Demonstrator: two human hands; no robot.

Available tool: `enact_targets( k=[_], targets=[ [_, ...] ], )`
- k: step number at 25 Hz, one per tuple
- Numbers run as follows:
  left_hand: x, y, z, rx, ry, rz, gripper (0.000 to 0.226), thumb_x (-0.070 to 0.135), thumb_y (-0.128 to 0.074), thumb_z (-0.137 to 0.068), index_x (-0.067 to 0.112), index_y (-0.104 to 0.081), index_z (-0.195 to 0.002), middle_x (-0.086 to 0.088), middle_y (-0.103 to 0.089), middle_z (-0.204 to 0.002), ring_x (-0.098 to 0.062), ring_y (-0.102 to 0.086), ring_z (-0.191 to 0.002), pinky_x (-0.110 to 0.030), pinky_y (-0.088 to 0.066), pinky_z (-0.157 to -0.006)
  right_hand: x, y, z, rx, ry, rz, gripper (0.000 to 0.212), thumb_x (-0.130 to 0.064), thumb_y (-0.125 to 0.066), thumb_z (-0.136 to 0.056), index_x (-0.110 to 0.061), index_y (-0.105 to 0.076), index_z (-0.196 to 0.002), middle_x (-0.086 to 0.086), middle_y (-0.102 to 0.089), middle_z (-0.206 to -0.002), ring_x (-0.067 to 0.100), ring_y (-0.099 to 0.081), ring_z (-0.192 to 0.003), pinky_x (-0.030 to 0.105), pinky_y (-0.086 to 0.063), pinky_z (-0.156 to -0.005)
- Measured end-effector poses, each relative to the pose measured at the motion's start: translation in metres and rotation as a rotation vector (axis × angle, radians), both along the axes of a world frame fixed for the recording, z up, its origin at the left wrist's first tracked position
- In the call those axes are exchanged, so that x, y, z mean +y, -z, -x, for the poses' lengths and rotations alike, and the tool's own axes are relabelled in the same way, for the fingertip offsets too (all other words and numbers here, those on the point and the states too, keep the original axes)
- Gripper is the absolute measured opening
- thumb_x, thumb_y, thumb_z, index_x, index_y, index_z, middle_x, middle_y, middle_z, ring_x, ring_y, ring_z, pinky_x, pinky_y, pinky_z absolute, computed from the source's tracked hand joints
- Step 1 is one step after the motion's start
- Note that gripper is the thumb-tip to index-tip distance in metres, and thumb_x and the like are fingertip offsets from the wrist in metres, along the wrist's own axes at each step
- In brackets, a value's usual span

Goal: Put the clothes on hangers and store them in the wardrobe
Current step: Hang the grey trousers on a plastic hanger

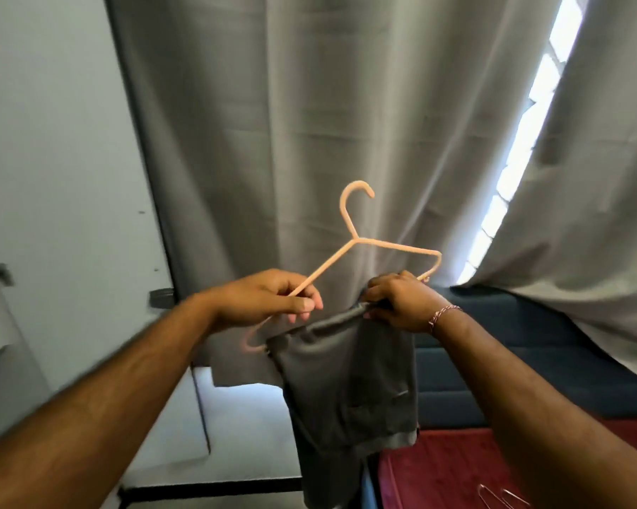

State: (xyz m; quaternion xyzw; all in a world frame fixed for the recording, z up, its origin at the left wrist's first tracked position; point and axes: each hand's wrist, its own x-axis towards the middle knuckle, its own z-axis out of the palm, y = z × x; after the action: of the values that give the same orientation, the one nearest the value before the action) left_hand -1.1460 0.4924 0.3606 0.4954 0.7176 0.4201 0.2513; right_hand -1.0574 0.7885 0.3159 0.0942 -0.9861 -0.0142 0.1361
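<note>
Two hands hold a pink hanger (390,247) up before grey curtains (309,123): the left hand (265,299) grips its left arm. Right of it, the right hand (401,303) pinches grey trousers (350,380) draped over the bar, above a red mat (449,468).

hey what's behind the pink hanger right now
A grey curtain hangs behind the hanger, with a window strip at its right. The grey garment and both hands hide the hanger's lower bar and whatever lies behind there.
</note>
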Motion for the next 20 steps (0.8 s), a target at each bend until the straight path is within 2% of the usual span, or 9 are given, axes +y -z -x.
enact_targets(
  k=[3, 5, 8, 11, 13, 14, 16, 18, 20],
  targets=[
    [-0.023, -0.028, -0.007, -0.261, -0.071, -0.16, 0.02, 0.016, -0.047, -0.107, 0.003, -0.062, -0.109, -0.012, -0.056, -0.073, -0.019, -0.05, -0.054, -0.026, -0.043, -0.051, -0.078, -0.011, 0.069, 0.062, -0.276, -0.037, 0.024, -0.04, -0.071, -0.081, -0.033, -0.069, -0.104, -0.003, -0.07, -0.104, 0.025, -0.062, -0.105, 0.047, -0.05, -0.089],
    [-0.028, -0.03, -0.006, -0.41, -0.272, -0.371, 0.021, 0.015, -0.042, -0.108, 0.004, -0.059, -0.104, -0.008, -0.05, -0.066, -0.014, -0.042, -0.046, -0.023, -0.037, -0.046, -0.12, -0.014, 0.106, 0.254, -0.44, 0.009, 0.04, -0.028, -0.081, -0.07, -0.035, -0.061, -0.103, -0.002, -0.071, -0.101, 0.024, -0.061, -0.099, 0.042, -0.051, -0.082],
    [-0.048, -0.036, 0.011, -0.456, -0.642, -0.635, 0.023, 0.018, -0.047, -0.106, 0.004, -0.065, -0.102, -0.004, -0.055, -0.066, -0.013, -0.041, -0.048, -0.023, -0.032, -0.048, -0.158, -0.022, 0.141, 0.258, -0.489, 0.173, 0.039, -0.02, -0.074, -0.077, -0.031, -0.068, -0.114, -0.001, -0.068, -0.113, 0.025, -0.062, -0.103, 0.039, -0.053, -0.087],
    [-0.077, -0.055, 0.024, -0.359, -1.009, -0.751, 0.025, 0.017, -0.056, -0.1, 0.002, -0.073, -0.109, -0.004, -0.067, -0.072, -0.013, -0.042, -0.054, -0.026, -0.032, -0.051, -0.183, -0.05, 0.16, -0.014, -0.543, 0.818, 0.02, -0.018, -0.064, -0.096, -0.015, -0.073, -0.113, 0.0, -0.073, -0.101, 0.017, -0.07, -0.086, 0.04, -0.058, -0.081],
    [-0.09, -0.069, 0.03, -0.247, -1.178, -0.8, 0.024, 0.02, -0.056, -0.102, 0.007, -0.074, -0.109, -0.003, -0.076, -0.081, -0.014, -0.049, -0.06, -0.026, -0.037, -0.056, -0.2, -0.088, 0.157, -0.258, -0.646, 1.229, 0.032, -0.032, -0.055, -0.103, -0.007, -0.075, -0.108, 0.012, -0.072, -0.091, 0.023, -0.068, -0.077, 0.038, -0.056, -0.069],
    [-0.097, -0.078, 0.033, -0.175, -1.239, -0.798, 0.026, 0.025, -0.053, -0.104, 0.01, -0.074, -0.109, -0.002, -0.079, -0.086, -0.015, -0.056, -0.065, -0.027, -0.042, -0.06, -0.206, -0.107, 0.156, -0.374, -0.707, 1.263, 0.044, -0.043, -0.053, -0.103, -0.004, -0.074, -0.109, 0.015, -0.072, -0.091, 0.025, -0.067, -0.077, 0.036, -0.055, -0.067],
    [-0.112, -0.099, 0.043, -0.068, -1.308, -0.785, 0.038, 0.039, -0.044, -0.108, 0.013, -0.072, -0.109, 0.001, -0.08, -0.091, -0.019, -0.068, -0.082, -0.033, -0.049, -0.073, -0.221, -0.14, 0.153, -0.447, -0.772, 1.087, 0.05, -0.051, -0.056, -0.098, -0.006, -0.074, -0.111, 0.014, -0.074, -0.09, 0.026, -0.068, -0.075, 0.034, -0.057, -0.066],
    [-0.133, -0.127, 0.055, 0.004, -1.362, -0.804, 0.051, 0.048, -0.034, -0.109, 0.012, -0.071, -0.108, 0.002, -0.08, -0.091, -0.021, -0.072, -0.09, -0.038, -0.05, -0.08, -0.247, -0.162, 0.163, -0.295, -0.745, 0.875, 0.028, -0.039, -0.067, -0.096, -0.014, -0.076, -0.106, 0.009, -0.075, -0.081, 0.022, -0.069, -0.067, 0.031, -0.058, -0.062],
    [-0.162, -0.155, 0.067, 0.064, -1.405, -0.839, 0.061, 0.053, -0.029, -0.108, 0.01, -0.072, -0.108, 0.0, -0.08, -0.091, -0.021, -0.073, -0.091, -0.04, -0.048, -0.083, -0.279, -0.18, 0.183, -0.091, -0.693, 0.877, 0.015, -0.031, -0.069, -0.098, -0.018, -0.077, -0.098, 0.004, -0.072, -0.07, 0.017, -0.064, -0.058, 0.03, -0.056, -0.056]
  ],
)
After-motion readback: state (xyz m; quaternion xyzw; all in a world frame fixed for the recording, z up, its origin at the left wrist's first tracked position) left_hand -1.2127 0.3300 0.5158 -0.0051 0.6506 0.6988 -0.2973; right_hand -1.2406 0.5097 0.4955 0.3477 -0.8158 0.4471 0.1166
